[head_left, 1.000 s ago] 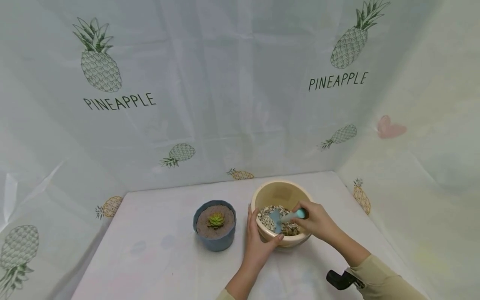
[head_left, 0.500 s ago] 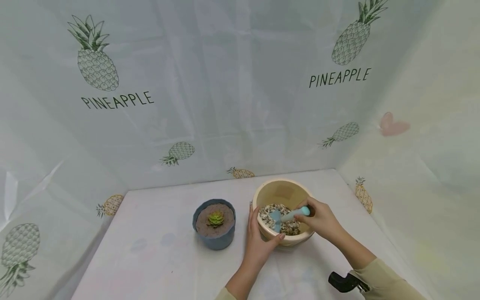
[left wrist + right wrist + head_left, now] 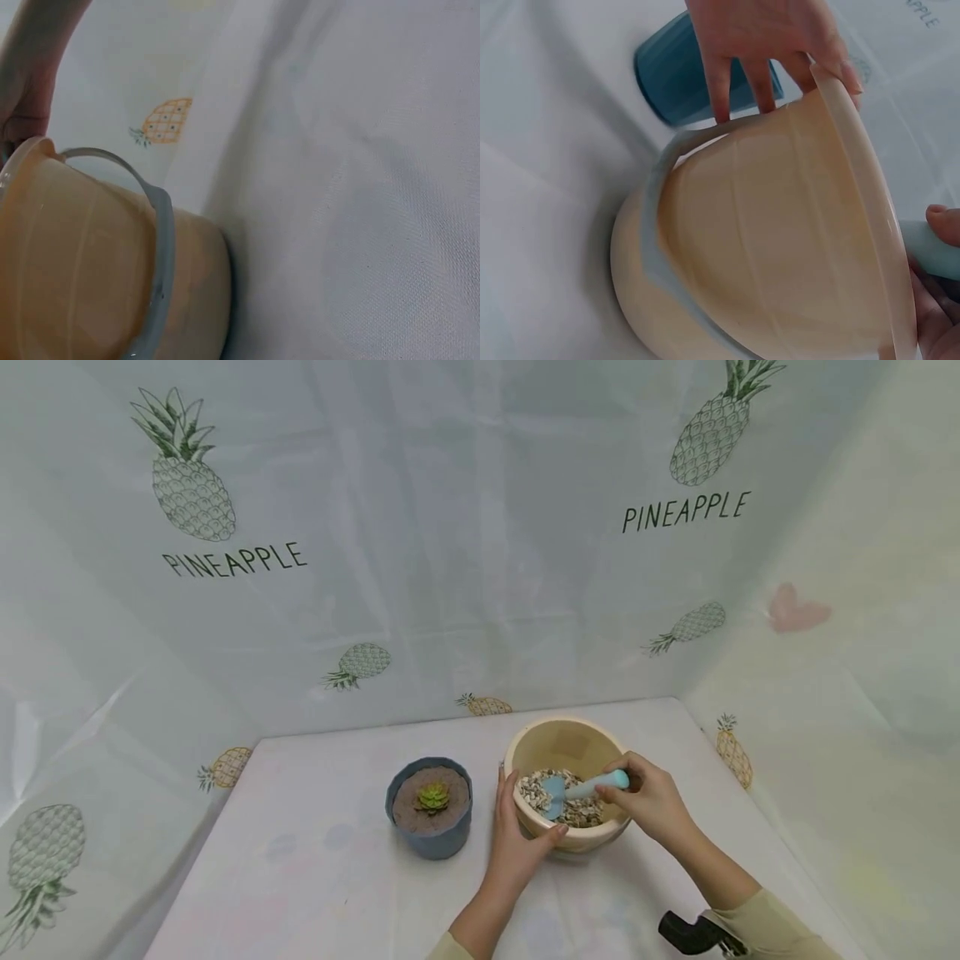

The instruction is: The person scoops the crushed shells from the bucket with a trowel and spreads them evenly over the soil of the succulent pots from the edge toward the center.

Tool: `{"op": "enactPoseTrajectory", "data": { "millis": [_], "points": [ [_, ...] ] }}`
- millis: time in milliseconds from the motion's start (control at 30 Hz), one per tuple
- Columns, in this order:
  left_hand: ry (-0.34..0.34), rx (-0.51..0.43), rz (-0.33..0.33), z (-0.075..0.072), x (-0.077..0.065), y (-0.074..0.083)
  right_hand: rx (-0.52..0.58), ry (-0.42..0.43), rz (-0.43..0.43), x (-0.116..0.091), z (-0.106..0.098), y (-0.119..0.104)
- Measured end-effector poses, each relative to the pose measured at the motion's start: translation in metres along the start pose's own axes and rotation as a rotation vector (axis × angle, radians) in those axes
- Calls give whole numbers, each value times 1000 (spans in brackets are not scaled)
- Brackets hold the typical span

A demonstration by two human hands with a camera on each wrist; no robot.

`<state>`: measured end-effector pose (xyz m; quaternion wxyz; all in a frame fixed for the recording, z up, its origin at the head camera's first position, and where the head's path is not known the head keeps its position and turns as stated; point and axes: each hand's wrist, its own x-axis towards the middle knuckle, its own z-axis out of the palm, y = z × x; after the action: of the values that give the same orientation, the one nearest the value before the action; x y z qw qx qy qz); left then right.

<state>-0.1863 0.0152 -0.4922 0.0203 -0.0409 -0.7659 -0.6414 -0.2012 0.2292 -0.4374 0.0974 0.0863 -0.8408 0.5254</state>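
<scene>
In the head view my left hand [image 3: 514, 853] holds the near left side of a cream bucket [image 3: 542, 750], which leans toward me. The right wrist view has the left thumb over the rim and the fingers along the outer wall. My right hand [image 3: 655, 800] pinches the handle of a small light blue trowel [image 3: 587, 788]. Its blade lies against the pebbly, gravel-like mix [image 3: 583, 812] inside the bucket. A grey bail handle [image 3: 162, 277] hangs down the bucket's outside in the left wrist view. In the right wrist view only the trowel's handle end shows.
A blue flowerpot [image 3: 429, 847] with brown soil and a green succulent [image 3: 432, 797] stands left of the bucket. All rest on a pale cloth-covered table [image 3: 315, 877]. Hanging pineapple-print sheets [image 3: 427, 527] enclose the back and sides.
My right hand has shifted slightly right, drawing the trowel a little the same way across the mix. The left hand and bucket have barely moved.
</scene>
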Motion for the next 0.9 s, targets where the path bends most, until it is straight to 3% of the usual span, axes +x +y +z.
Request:
{"op": "enactPoseTrajectory", "data": {
  "millis": [367,633,900],
  "points": [
    [6,-36,-30,-1,1,1,119,70,117,-8,-3,-2],
    [31,-45,-14,0,5,-1,129,139,133,-9,-7,-1],
    [52,6,-32,-3,8,-1,216,171,139,-14,-11,5]
  ]
}}
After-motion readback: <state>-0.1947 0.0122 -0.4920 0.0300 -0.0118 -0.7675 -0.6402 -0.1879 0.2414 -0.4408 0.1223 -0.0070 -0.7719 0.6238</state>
